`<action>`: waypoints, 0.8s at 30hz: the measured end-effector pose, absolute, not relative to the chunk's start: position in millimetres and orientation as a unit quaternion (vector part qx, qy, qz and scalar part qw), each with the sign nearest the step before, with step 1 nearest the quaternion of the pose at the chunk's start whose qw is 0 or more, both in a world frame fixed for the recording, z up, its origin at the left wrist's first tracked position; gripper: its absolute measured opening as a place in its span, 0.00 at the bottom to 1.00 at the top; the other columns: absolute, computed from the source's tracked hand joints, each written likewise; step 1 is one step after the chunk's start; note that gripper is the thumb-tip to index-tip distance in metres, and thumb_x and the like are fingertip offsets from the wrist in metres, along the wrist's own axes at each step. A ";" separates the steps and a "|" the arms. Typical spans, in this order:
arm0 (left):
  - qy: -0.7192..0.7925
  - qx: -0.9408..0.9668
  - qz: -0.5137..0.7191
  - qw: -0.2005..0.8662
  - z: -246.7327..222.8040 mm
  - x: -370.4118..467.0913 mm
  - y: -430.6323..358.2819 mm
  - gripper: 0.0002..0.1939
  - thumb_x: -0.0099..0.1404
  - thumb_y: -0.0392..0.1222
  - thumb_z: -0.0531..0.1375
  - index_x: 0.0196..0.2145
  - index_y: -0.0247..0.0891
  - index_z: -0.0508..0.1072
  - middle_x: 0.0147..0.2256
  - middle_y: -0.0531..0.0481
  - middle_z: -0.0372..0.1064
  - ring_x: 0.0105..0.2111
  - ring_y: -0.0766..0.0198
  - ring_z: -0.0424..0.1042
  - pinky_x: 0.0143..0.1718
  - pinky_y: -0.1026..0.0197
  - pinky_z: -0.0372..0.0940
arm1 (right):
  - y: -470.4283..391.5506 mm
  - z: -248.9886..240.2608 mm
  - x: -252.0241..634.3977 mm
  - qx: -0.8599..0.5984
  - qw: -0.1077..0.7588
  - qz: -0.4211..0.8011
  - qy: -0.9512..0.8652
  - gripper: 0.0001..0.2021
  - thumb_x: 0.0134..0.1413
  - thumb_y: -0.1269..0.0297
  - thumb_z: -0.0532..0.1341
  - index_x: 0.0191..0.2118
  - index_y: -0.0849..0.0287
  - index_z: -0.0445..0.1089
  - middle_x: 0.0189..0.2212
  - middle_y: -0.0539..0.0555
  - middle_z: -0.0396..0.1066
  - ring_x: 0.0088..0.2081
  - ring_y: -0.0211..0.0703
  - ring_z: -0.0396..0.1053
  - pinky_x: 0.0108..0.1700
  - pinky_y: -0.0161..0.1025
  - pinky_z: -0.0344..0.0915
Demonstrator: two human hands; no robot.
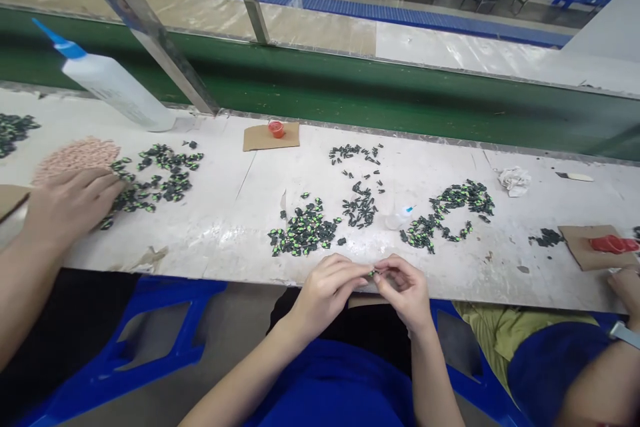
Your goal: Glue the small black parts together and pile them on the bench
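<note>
At the lower centre of the frame, the left hand [327, 290] and the right hand [406, 290] meet, fingertips pinched on a small piece [372, 273] at the near edge of the table [225, 227]. Something so tiny probably wants a light, steady grip from both sides. It looks dark with bright green, mostly hidden by fingers; a green-and-black pile [304, 230] lies just beyond, left of it.

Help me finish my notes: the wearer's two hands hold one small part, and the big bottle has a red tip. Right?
Not quite: in the head view, the tip of the big bottle is blue, not red. The left hand and right hand hold one small part.
</note>
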State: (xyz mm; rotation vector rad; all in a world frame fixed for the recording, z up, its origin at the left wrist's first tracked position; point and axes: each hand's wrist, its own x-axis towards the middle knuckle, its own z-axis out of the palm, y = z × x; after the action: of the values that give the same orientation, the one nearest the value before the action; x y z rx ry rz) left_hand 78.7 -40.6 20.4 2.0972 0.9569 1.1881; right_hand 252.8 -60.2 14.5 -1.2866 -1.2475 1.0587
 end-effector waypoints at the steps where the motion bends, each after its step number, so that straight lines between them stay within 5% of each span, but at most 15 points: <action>1: 0.370 0.782 0.427 0.263 17.9 78.2 -38.0 0.12 0.68 0.36 0.56 0.47 0.40 0.75 0.37 0.44 0.78 0.35 0.60 0.73 0.36 0.57 0.71 | -61.8 12.8 262.3 -0.556 0.507 0.409 -0.516 0.05 0.48 0.62 0.65 0.30 0.57 0.73 0.26 0.52 0.73 0.28 0.40 0.72 0.31 0.36 0.72; 6: 0.463 0.791 0.372 0.147 3.7 66.1 -18.3 0.12 0.68 0.35 0.55 0.47 0.42 0.75 0.42 0.44 0.77 0.42 0.55 0.71 0.44 0.50 0.66 | -60.1 6.6 313.4 -0.711 0.514 0.131 -0.462 0.11 0.52 0.57 0.63 0.35 0.59 0.73 0.33 0.57 0.75 0.33 0.46 0.72 0.40 0.47 0.71; 10: 0.460 0.815 0.330 0.124 -5.8 61.2 -6.4 0.11 0.67 0.33 0.56 0.41 0.42 0.76 0.35 0.46 0.77 0.41 0.54 0.69 0.42 0.51 0.63 | -46.7 9.0 319.9 -0.738 0.453 -0.024 -0.500 0.24 0.49 0.52 0.65 0.50 0.61 0.68 0.46 0.63 0.70 0.50 0.57 0.65 0.49 0.55 0.65; 15: 0.440 0.823 0.329 0.140 -5.5 61.9 -8.7 0.12 0.67 0.31 0.54 0.40 0.41 0.75 0.33 0.47 0.76 0.38 0.56 0.68 0.39 0.54 0.62 | -19.8 3.9 285.7 -0.727 0.368 0.015 -0.580 0.30 0.47 0.46 0.65 0.53 0.58 0.65 0.50 0.64 0.67 0.57 0.63 0.53 0.55 0.64 0.55; 19: 0.430 0.824 0.332 0.161 -4.8 64.4 -16.5 0.11 0.67 0.31 0.55 0.41 0.41 0.75 0.33 0.48 0.75 0.39 0.57 0.68 0.39 0.55 0.62 | -1.2 0.7 269.6 -0.727 0.366 0.039 -0.580 0.21 0.52 0.51 0.63 0.47 0.57 0.66 0.52 0.64 0.66 0.60 0.65 0.49 0.57 0.67 0.50; 24: 0.468 0.803 0.346 0.129 -9.4 64.9 -19.3 0.09 0.67 0.34 0.57 0.40 0.41 0.76 0.37 0.46 0.74 0.41 0.55 0.67 0.41 0.52 0.64 | -7.0 12.4 267.7 -0.673 0.436 0.169 -0.573 0.17 0.54 0.54 0.62 0.45 0.57 0.65 0.48 0.61 0.71 0.55 0.56 0.63 0.53 0.53 0.63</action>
State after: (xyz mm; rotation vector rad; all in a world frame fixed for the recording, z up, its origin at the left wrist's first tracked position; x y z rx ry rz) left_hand 64.9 -19.3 -9.4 2.3340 1.3618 1.0069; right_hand 267.7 -7.0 12.4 -1.6759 -1.4252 0.4195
